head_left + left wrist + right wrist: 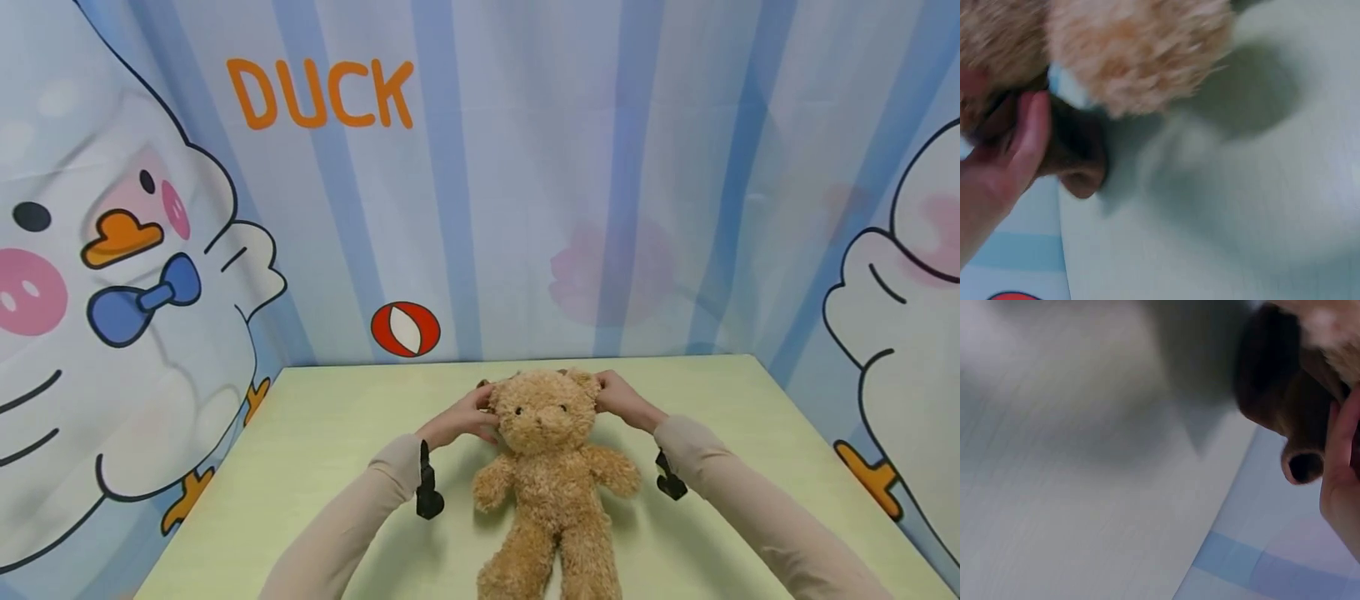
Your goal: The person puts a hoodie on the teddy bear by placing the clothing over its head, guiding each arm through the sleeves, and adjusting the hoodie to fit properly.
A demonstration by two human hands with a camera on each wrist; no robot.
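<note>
A curly-furred light brown teddy bear [551,492] lies face up on the pale yellow-green table [360,400], its head toward the back. My left hand [465,417] is at one side of its head and my right hand [622,398] at the other. Behind the head is a dark brown fabric piece with rolled, tube-like edges, mostly hidden in the head view. In the left wrist view my fingers hold this brown fabric piece [1079,150] against the fur. The right wrist view has my fingers pinching the brown fabric piece [1266,381] beside the head.
A striped blue and white curtain [517,167] with printed ducks hangs behind the table and along both sides. Black wrist straps with small devices [429,496] sit on both sleeves. The table's back edge runs just beyond the bear's head.
</note>
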